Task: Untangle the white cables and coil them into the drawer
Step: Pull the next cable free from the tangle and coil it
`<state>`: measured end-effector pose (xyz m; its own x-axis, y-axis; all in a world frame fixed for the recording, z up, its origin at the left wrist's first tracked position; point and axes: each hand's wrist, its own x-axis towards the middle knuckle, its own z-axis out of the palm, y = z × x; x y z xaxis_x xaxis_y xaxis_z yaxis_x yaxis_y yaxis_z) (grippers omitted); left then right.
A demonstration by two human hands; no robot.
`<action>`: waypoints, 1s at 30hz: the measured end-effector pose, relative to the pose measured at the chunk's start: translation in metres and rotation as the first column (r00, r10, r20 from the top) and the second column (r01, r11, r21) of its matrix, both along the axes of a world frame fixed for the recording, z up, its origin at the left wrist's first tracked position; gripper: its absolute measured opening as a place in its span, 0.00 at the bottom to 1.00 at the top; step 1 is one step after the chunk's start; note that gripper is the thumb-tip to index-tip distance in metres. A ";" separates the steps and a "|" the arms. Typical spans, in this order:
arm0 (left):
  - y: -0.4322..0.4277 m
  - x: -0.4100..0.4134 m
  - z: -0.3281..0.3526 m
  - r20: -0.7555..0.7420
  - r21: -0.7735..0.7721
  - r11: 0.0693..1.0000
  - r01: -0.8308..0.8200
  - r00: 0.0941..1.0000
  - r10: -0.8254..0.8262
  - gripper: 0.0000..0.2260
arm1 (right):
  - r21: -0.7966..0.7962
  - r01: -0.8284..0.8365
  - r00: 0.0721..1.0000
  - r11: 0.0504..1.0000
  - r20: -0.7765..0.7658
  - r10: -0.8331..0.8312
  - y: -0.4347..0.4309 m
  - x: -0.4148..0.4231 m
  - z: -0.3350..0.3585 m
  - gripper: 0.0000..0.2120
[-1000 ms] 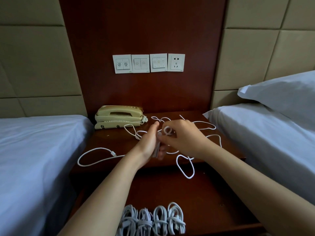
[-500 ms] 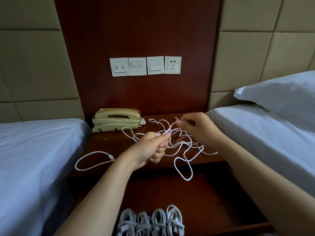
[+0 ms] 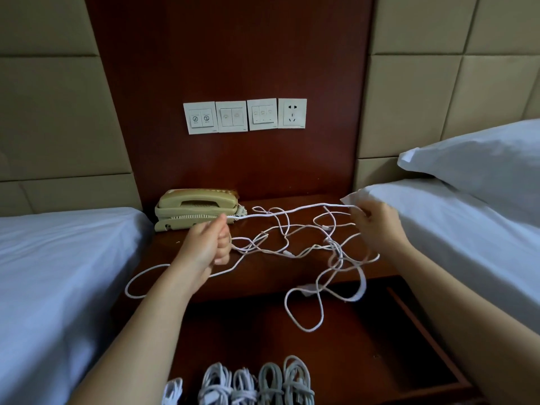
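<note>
Tangle of white cables (image 3: 295,247) lies on the surface (image 3: 263,276) right of the telephone (image 3: 195,207), loops drooping over the open drawer (image 3: 365,355). Left grip (image 3: 206,247) and right grip (image 3: 377,226) pinch one strand stretched between them. Cord looks light, limp, snag-prone; best held near a plug end

I get one view, from the head camera, looking forward and down onto the nightstand (image 3: 277,276) between the left bed (image 3: 58,273) and right bed (image 3: 467,244). It sits close: both forearms (image 3: 140,331) enter from the bottom edge, and the open drawer (image 3: 233,331) lies just below the lens. The switches (image 3: 245,116) face me near centre; the wide lens bows the wall panels (image 3: 43,112).
</note>
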<state>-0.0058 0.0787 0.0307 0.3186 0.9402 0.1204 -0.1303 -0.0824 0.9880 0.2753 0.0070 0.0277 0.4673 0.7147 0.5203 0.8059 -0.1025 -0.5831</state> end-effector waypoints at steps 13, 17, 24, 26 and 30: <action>-0.002 0.006 -0.009 0.025 -0.140 0.989 -0.052 0.998 0.056 0.20 | -0.248 -0.219 0.935 0.944 -0.328 0.131 -0.011 0.006 0.017 0.18; -0.009 0.015 -0.011 -0.022 -0.150 0.989 -0.015 1.000 0.011 0.20 | -0.665 -0.256 0.965 0.701 -0.134 0.225 -0.013 0.003 0.004 0.17; -0.013 0.026 -0.015 -0.035 -0.166 0.986 0.014 0.999 -0.020 0.19 | -0.678 -0.149 0.976 0.720 0.015 0.216 0.000 -0.007 -0.028 0.11; -0.013 0.026 -0.016 -0.041 -0.172 0.985 0.017 0.999 -0.024 0.19 | -0.609 -0.186 0.982 0.771 -0.082 0.171 0.005 -0.004 -0.036 0.14; -0.012 0.026 -0.017 -0.057 -0.180 0.984 0.011 0.998 -0.021 0.19 | -0.481 -0.144 0.979 0.865 -0.195 0.055 0.021 -0.003 -0.038 0.10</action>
<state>0.0205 0.0665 0.0141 0.3352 0.9396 -0.0689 -0.0717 0.0984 0.9926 0.2720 0.0283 -0.0102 0.4289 0.9033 0.0099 0.7212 -0.3357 -0.6060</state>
